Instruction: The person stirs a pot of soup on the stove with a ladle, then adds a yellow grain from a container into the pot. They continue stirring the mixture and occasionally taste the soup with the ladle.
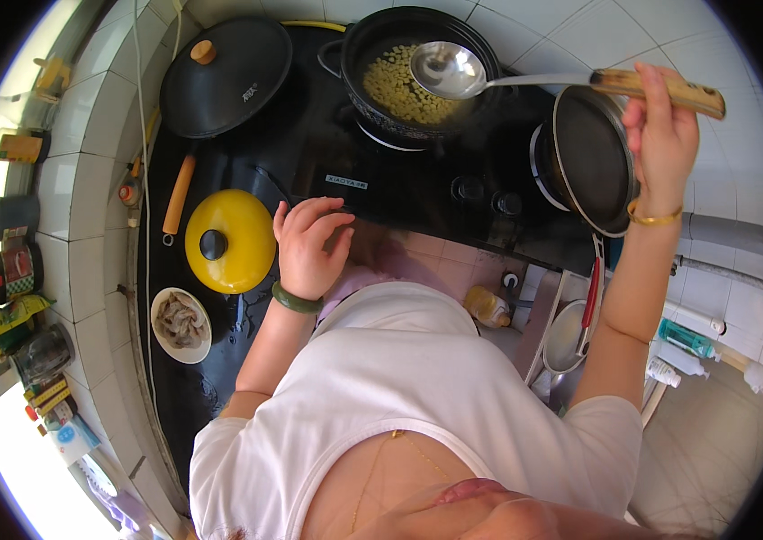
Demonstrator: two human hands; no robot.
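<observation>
My right hand (666,135) grips the wooden handle of a metal ladle (449,70). The ladle's bowl hangs over a dark two-handled pot (422,20) on the stove's back burner. Inside the pot, many pale yellow pieces (400,84) lie in liquid; the ladle hides some of them. Whether the ladle's bowl touches the liquid I cannot tell. My left hand (314,239) holds nothing, its fingers loosely curled and apart, above the front edge of the black counter. Beside it on the left sits a yellow lid (233,241) with a black knob.
A white bowl of raw shrimp (182,320) stands at the left. Behind it are a wooden handle (180,196) and a black lid (229,77) with a wooden knob. A frying pan (594,162) rests on the right burner, its red handle (595,283) jutting past the front edge. Bottles (13,266) line the windowsill.
</observation>
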